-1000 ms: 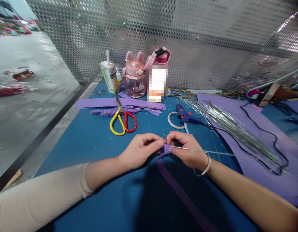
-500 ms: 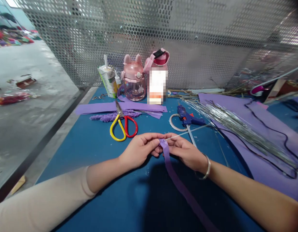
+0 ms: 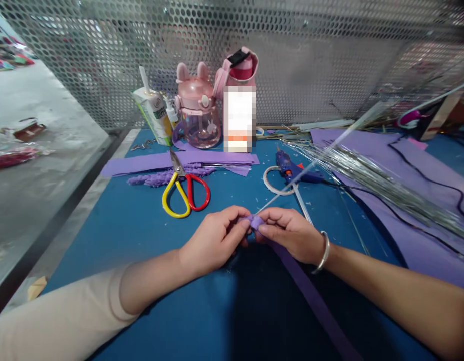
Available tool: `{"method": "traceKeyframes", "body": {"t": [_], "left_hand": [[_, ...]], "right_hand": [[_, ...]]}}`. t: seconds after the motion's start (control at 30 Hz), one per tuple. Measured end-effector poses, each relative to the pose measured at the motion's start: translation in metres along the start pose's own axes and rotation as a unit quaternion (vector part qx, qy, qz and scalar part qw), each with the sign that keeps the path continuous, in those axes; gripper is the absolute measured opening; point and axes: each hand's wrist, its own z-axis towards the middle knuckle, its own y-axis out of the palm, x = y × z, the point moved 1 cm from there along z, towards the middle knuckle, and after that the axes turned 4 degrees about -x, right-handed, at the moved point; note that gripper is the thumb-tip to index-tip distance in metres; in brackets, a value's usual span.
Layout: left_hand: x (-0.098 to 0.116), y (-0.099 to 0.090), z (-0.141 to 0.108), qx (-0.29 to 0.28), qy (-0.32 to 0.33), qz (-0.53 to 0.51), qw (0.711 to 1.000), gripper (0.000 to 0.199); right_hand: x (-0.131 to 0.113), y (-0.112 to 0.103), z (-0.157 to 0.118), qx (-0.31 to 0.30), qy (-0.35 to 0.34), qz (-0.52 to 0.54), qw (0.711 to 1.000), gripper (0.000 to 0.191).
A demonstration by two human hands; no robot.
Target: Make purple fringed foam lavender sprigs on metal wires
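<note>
Both grips are closed to a fine pinch: the left hand (image 3: 219, 238) has the purple end of the strip (image 3: 310, 297) between thumb and fingers, and the right hand (image 3: 292, 233) presses a small curl just beside it. I judge the hands meet this closely to stop that curl springing loose. Taking the hands as my clock's centre, with twelve towards the mesh (image 3: 292, 80), a wire (image 3: 344, 134) runs out at two o'clock, and the strip's slack trails between four and five, seemingly left loose so it can turn freely. The glue gun (image 3: 286, 165) lies between one and two, nozzle away from the fingers, perhaps for safety yet within reach. The scissors (image 3: 180, 175) sit at ten, over the flat pieces (image 3: 142, 164) and beside a spike (image 3: 151, 179), handles towards me, handy for picking up. What escapes me: the wire's near end is lost among the fingers, so I cannot tell how the strip meets it; shadow dulls the slack; the strip's far end runs off the bottom edge; and a pixelated patch (image 3: 239, 118) at twelve hides whatever stands there.
</note>
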Motion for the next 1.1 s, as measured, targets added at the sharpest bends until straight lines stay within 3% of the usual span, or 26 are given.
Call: {"method": "traceKeyframes", "body": {"t": [0.13, 0.3, 0.47, 0.67, 0.83, 0.97, 1.1], "left_hand": [[0.0011, 0.0001, 0.0014, -0.032, -0.003, -0.005, 0.999, 0.020], [-0.0015, 0.0027, 0.0017, 0.013, -0.022, -0.058, 0.998, 0.021], [-0.0004, 0.0007, -0.0013, 0.056, 0.032, 0.064, 0.996, 0.021], [0.0011, -0.0026, -0.0032, 0.088, 0.165, 0.291, 0.938, 0.020], [-0.0029, -0.0015, -0.0044, 0.078, 0.240, 0.378, 0.891, 0.020], [-0.0018, -0.0029, -0.0029, 0.091, 0.220, 0.358, 0.903, 0.017], [-0.0004, -0.0047, -0.0021, 0.104, 0.207, 0.335, 0.913, 0.016]], "right_hand": [[-0.0020, -0.0001, 0.0006, 0.001, -0.007, 0.008, 1.000, 0.012], [-0.0033, 0.0030, 0.0003, 0.003, -0.010, 0.001, 1.000, 0.009], [-0.0034, 0.0038, -0.0005, -0.002, -0.013, -0.016, 1.000, 0.011], [-0.0016, 0.0038, 0.0012, 0.004, 0.003, 0.014, 1.000, 0.015], [-0.0020, 0.0062, -0.0013, 0.002, 0.005, 0.019, 1.000, 0.016], [-0.0041, 0.0057, -0.0006, -0.001, 0.014, 0.034, 0.999, 0.016], [-0.0015, 0.0011, 0.0038, 0.089, 0.028, 0.079, 0.993, 0.018]]}}
